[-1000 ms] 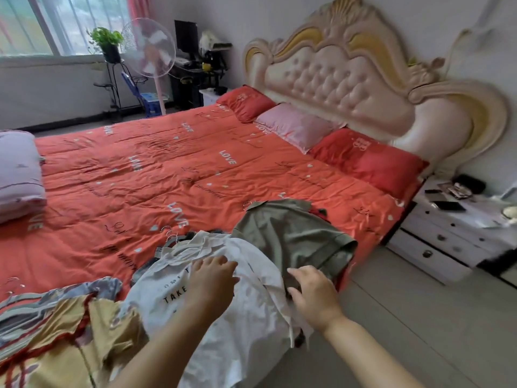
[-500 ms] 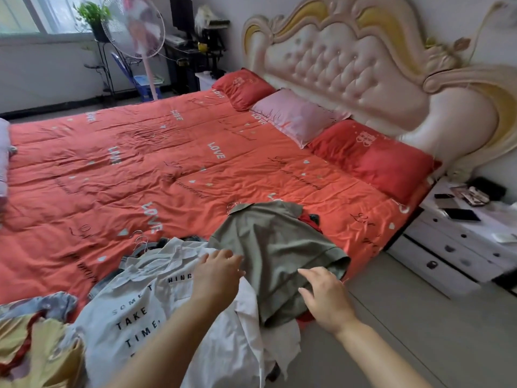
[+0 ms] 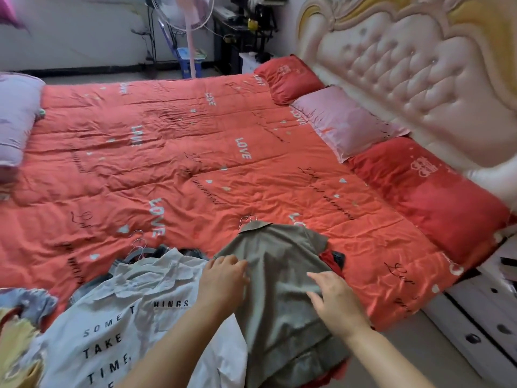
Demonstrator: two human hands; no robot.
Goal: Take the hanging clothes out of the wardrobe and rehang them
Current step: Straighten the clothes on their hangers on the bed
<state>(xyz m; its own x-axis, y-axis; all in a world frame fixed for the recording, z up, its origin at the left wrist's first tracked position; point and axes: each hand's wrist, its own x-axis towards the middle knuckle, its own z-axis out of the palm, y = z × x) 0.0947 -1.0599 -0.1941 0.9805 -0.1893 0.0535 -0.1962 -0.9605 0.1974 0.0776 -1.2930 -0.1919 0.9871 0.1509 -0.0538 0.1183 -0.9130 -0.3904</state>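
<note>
An olive-grey collared shirt (image 3: 275, 264) lies on the near edge of the red bed (image 3: 195, 175), its wire hanger hooks (image 3: 247, 219) poking out above the collar. My left hand (image 3: 223, 278) rests on the shirt's left edge with fingers fairly straight. On the shirt's right side, my right hand (image 3: 334, 298) lies flat with fingers spread. A white shirt with black lettering (image 3: 120, 326) lies to the left, more hanger hooks (image 3: 140, 246) showing above it. A red garment (image 3: 331, 259) peeks from under the olive shirt.
A yellow and grey patterned garment (image 3: 19, 326) lies at the lower left. Red and pink pillows (image 3: 344, 121) line the padded headboard (image 3: 419, 65). A white drawer unit (image 3: 486, 317) stands on the right, a fan (image 3: 187, 21) beyond the bed, a lilac cushion (image 3: 14, 119) at the left.
Both hands have moved forward from the white shirt onto the olive shirt. The view has dipped and come closer to the bed.
</note>
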